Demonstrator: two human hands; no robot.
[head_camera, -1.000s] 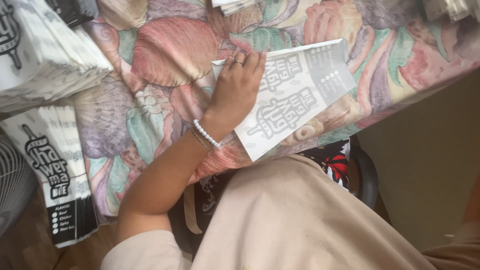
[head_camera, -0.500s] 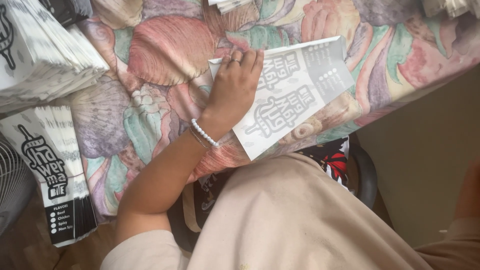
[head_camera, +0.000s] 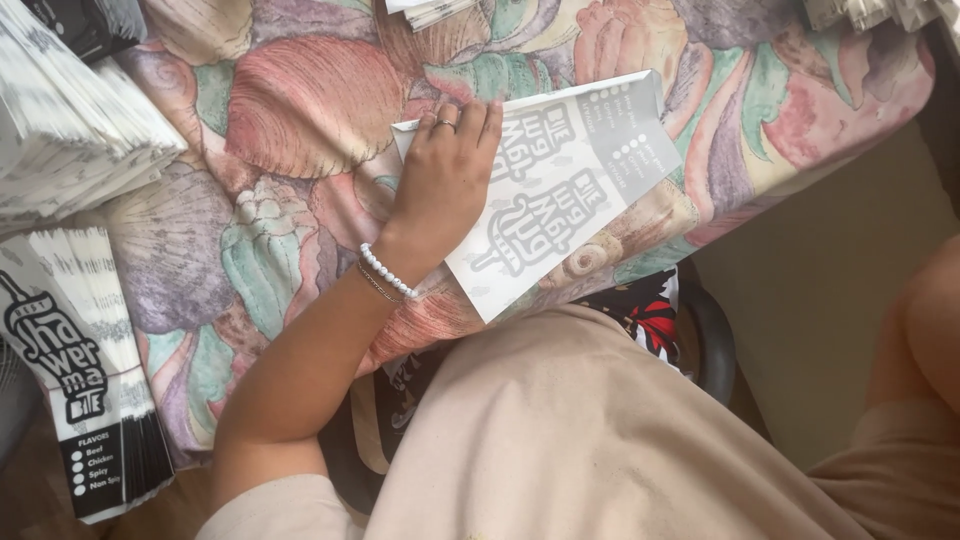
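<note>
Shell-print tablecloth (head_camera: 300, 110): left hand (head_camera: 445, 175) flat, fingers open, pinning paper bag (head_camera: 570, 185) for creasing. Right hand unseen.

Under my left hand (head_camera: 445, 185) lies a matt white paper sleeve (head_camera: 560, 190) with dull grey print. The surface wears a soft printed cloth (head_camera: 290, 120), faintly wrinkled. My bracelet (head_camera: 388, 272) is glossy beads. At the left of the frame, stacked paper sleeves (head_camera: 70, 140) look smooth.

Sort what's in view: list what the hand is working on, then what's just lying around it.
In hand:
left hand, pressing flat on the white printed paper sleeve

Lying about:
stack of white printed paper sleeves at left
lower bundle with black print
shell-patterned tablecloth
</note>
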